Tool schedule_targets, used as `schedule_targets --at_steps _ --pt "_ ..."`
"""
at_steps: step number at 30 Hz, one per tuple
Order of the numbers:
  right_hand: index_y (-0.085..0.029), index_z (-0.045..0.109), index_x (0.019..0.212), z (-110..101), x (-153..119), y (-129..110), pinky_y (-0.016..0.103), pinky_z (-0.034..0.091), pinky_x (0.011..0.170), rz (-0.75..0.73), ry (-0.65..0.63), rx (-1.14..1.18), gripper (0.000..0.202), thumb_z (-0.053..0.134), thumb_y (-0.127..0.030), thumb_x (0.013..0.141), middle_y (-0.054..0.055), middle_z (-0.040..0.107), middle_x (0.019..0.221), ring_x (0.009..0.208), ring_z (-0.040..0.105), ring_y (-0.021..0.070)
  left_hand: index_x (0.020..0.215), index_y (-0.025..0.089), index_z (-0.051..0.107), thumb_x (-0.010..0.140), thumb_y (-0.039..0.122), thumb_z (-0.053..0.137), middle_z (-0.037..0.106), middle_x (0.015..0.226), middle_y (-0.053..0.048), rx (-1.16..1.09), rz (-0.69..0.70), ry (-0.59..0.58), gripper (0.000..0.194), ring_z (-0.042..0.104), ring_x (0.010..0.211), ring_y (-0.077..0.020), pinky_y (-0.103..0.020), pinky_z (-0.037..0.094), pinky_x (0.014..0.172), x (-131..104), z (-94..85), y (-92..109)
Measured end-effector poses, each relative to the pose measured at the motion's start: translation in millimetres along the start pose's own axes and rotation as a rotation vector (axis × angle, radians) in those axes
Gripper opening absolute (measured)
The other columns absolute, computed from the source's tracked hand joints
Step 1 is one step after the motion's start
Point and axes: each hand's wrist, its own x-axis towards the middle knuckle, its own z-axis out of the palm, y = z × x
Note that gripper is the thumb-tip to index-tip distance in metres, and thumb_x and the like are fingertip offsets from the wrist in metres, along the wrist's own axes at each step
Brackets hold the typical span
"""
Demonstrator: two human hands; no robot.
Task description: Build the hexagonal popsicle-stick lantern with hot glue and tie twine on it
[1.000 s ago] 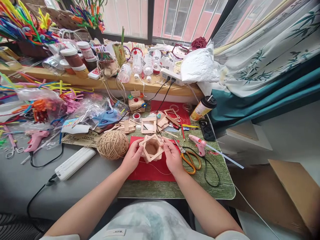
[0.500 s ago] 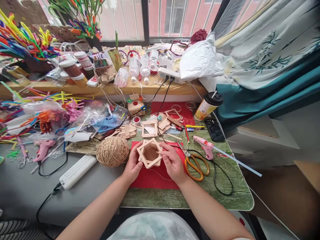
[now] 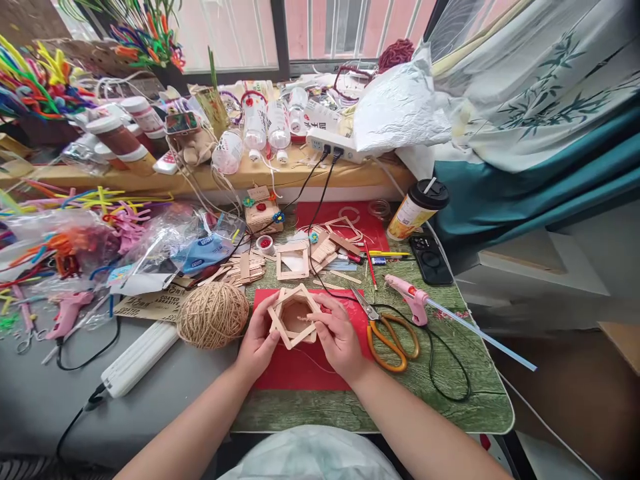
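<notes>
Between my hands is a small box of stacked popsicle sticks (image 3: 289, 335), its open top tilted toward me and star-shaped at the rim. My left hand (image 3: 257, 340) is closed around its left side, thumb at the front. My right hand (image 3: 339, 337) grips the right side, with fingertips at the rim and over the opening. Under the box lies a red sheet (image 3: 305, 375). A ball of twine (image 3: 213, 315) sits left of my left hand. Orange-handled scissors (image 3: 393, 340) lie right of my right hand.
A pink glue gun (image 3: 413, 299) with a long glue stick lies at the right, its cord looping on the green table mat. Behind the box are a square stick frame (image 3: 293, 261) and loose sticks. A lidded cup (image 3: 417, 210) and a phone (image 3: 431, 260) stand near the right edge.
The box has turned and tipped slightly in my hands, and my right fingers have shifted on its rim. The whole view has moved a little, so most things appear further left.
</notes>
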Motion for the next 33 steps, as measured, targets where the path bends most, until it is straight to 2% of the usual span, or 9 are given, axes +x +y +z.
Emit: schedule_targets --at_steps 10,15,19,24,27,33 --pt "-0.035 0.08 0.125 5 -2 3 0.052 0.053 0.122 0.01 0.028 0.022 0.025 0.06 -0.032 0.111 0.007 0.068 0.152 0.144 0.063 0.0272 0.156 0.031 0.051 0.105 0.047 0.068 0.061 0.156 -0.012 -0.029 -0.001 -0.007 0.056 0.063 0.14 -0.0332 -0.049 0.05 0.118 8 1.0 2" --pt "-0.035 0.082 0.123 8 0 3 0.052 0.05 0.123 -0.009 0.062 0.076 0.023 0.063 -0.035 0.111 0.007 0.071 0.149 0.143 0.064 0.0275 0.151 0.03 0.052 0.102 0.052 0.071 0.065 0.148 -0.011 -0.025 -0.025 0.004 0.057 0.066 0.133 -0.0335 -0.052 0.05 0.117 11 -0.3 3" --pt "-0.032 0.082 0.121 11 -5 3 0.052 0.047 0.126 -0.01 0.087 0.057 0.024 0.061 -0.039 0.111 0.009 0.07 0.148 0.144 0.063 0.0272 0.152 0.029 0.05 0.101 0.054 0.072 0.065 0.148 -0.012 -0.021 -0.024 -0.006 0.061 0.065 0.136 -0.0326 -0.053 0.047 0.122 11 0.2 1" --pt "-0.031 0.082 0.121 13 -11 -1 0.052 0.046 0.127 -0.055 0.118 -0.022 0.026 0.06 -0.04 0.112 0.01 0.07 0.15 0.146 0.062 0.0267 0.158 0.027 0.046 0.1 0.057 0.072 0.057 0.162 -0.014 -0.062 -0.017 -0.025 0.07 0.056 0.15 -0.034 -0.055 0.04 0.13 14 3.0 3" --pt "-0.031 0.081 0.124 14 -13 -4 0.053 0.046 0.127 -0.084 0.127 -0.028 0.026 0.06 -0.039 0.112 0.009 0.07 0.152 0.147 0.062 0.0266 0.157 0.026 0.048 0.101 0.058 0.069 0.055 0.164 -0.014 -0.08 0.003 -0.012 0.067 0.051 0.155 -0.0336 -0.055 0.036 0.132 17 4.9 7" --pt "-0.031 0.08 0.13 12 -16 -5 0.054 0.051 0.124 -0.097 0.236 0.037 0.029 0.06 -0.041 0.112 0.01 0.068 0.157 0.143 0.067 0.0278 0.155 0.025 0.049 0.099 0.052 0.071 0.061 0.156 -0.014 -0.058 -0.019 0.018 0.066 0.058 0.147 -0.0342 -0.058 0.042 0.127 24 1.0 14"
